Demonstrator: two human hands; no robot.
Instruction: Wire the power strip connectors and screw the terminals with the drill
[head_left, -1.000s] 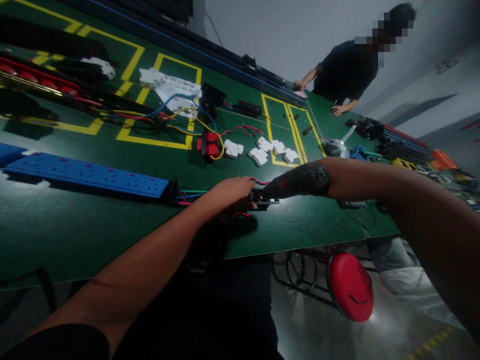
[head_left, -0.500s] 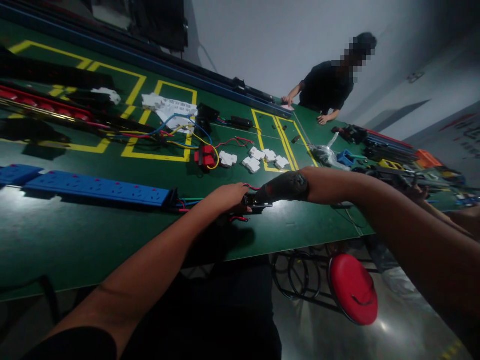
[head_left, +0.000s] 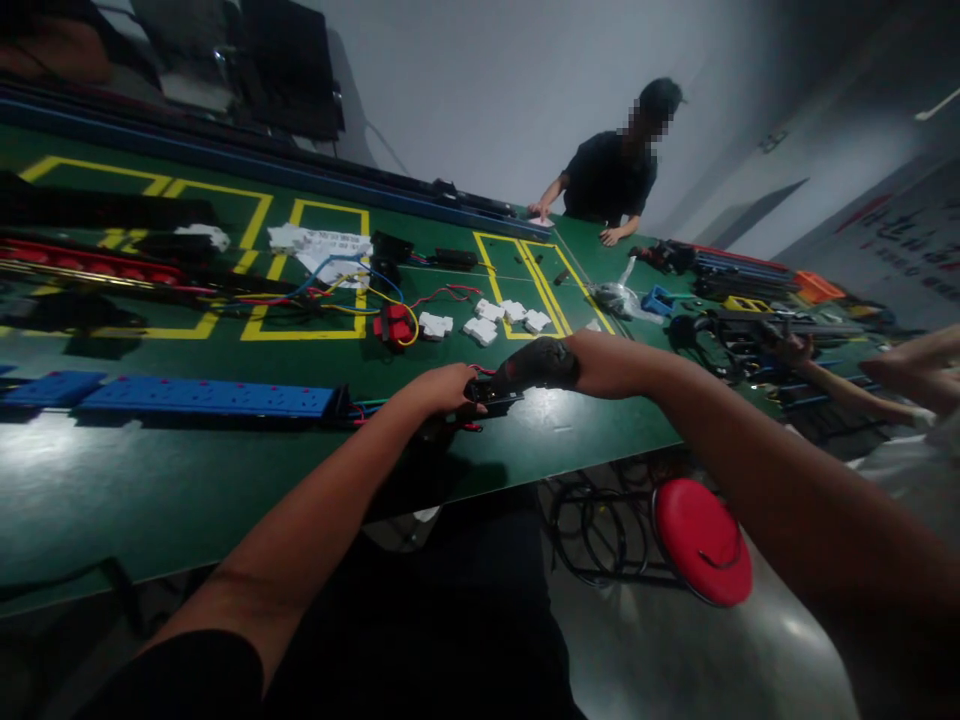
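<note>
My left hand [head_left: 448, 387] is closed on a small black module [head_left: 501, 403] with red wires, held over the near part of the bench. My right hand [head_left: 594, 364] grips a black power screwdriver [head_left: 534, 363], whose front end reaches down to the module beside my left fingers. Its tip and the exact contact are hidden. To the left lies a blue socket strip [head_left: 210, 396], with green and red wires running from its end toward my left hand.
Beyond my hands are white connector pieces [head_left: 481, 330], a red switch-like part [head_left: 393, 326] with coloured wires, and a paper sheet [head_left: 322, 246]. A co-worker [head_left: 609, 175] stands at the far side; another person's arm [head_left: 855, 392] is at right. Below is a red stool [head_left: 703, 540].
The view has swung slightly, so the bench contents appear shifted left. Both hands keep their holds on the module and the screwdriver. More of the person at right now shows.
</note>
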